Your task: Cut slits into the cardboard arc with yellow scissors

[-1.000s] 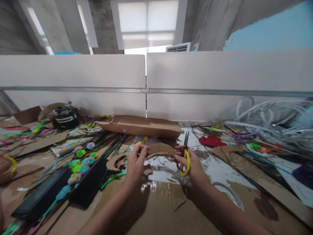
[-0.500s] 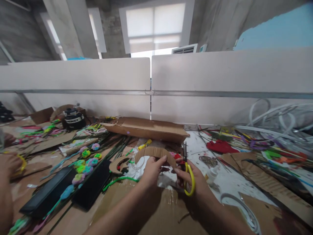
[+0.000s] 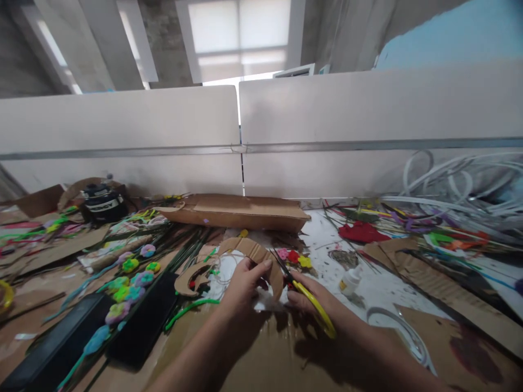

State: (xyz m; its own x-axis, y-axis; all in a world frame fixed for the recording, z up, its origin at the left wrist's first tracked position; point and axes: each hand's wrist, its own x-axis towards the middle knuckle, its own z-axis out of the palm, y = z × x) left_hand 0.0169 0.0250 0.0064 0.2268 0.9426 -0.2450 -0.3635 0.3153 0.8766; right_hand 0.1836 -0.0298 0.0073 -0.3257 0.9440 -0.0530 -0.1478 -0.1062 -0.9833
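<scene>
A curved strip of brown cardboard (image 3: 252,251) is pinched between the thumb and fingers of my left hand (image 3: 250,280). My right hand (image 3: 307,296) grips yellow-handled scissors (image 3: 315,306), their dark blades pointing up and to the left beside the strip's right end. Whether the blades touch the cardboard I cannot tell. A second curved cardboard piece (image 3: 188,279) lies left of my left hand, near a green pipe cleaner (image 3: 188,311). Small pink, red and yellow flowers (image 3: 293,256) lie just beyond the scissors.
Several pastel fuzzy flowers (image 3: 131,293) lie by two black boxes (image 3: 141,321) on the left. A long cardboard piece (image 3: 245,220) lies at the back before a white partition (image 3: 183,117). A white glue bottle (image 3: 350,280) stands right, near corrugated cardboard (image 3: 441,286).
The scissors have turned from nearly upright to slanting left, toward the strip. My right hand has rotated with them. The camera view has shifted slightly to the right.
</scene>
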